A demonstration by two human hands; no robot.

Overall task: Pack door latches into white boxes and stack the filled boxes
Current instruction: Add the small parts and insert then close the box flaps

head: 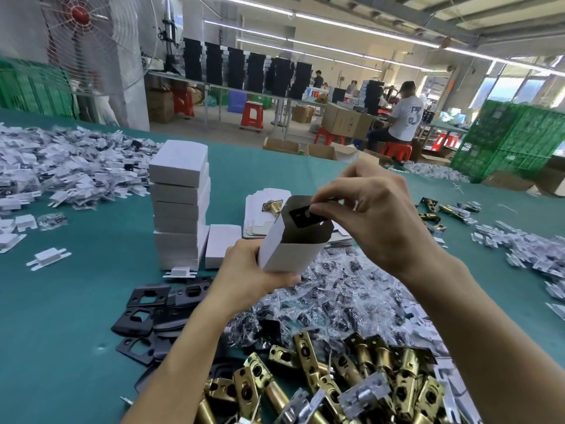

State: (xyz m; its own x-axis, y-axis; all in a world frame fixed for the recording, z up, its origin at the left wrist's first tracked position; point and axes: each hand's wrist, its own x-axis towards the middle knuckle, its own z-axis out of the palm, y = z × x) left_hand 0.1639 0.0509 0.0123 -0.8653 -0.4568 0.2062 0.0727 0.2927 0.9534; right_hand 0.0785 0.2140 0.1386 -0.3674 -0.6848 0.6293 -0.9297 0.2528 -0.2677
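We are in a factory packing hall. Our long cloth-covered surface [76, 301] carries bulk heaps of brass latches [351, 371], black plates [143, 304], bagged screws [336, 289] and white inserts [61, 166], beside a stack of white boxes [179, 206]. Beyond it we see benches with columns of black boxes [253, 70], a seated worker [403, 117], red stools [252, 114], cardboard cartons [342, 119] and green crates [513, 139]. A large caged fan [91, 35] stands at upper left, and long strip lights [367, 27] run under the ceiling.

a teal worktop [76, 301] carries white boxes [180, 203], brass-gold latches [351, 371], matte black plates [143, 313] and clear bags [336, 289] of dark screws; green crates [513, 142], red stools [252, 113] behind.
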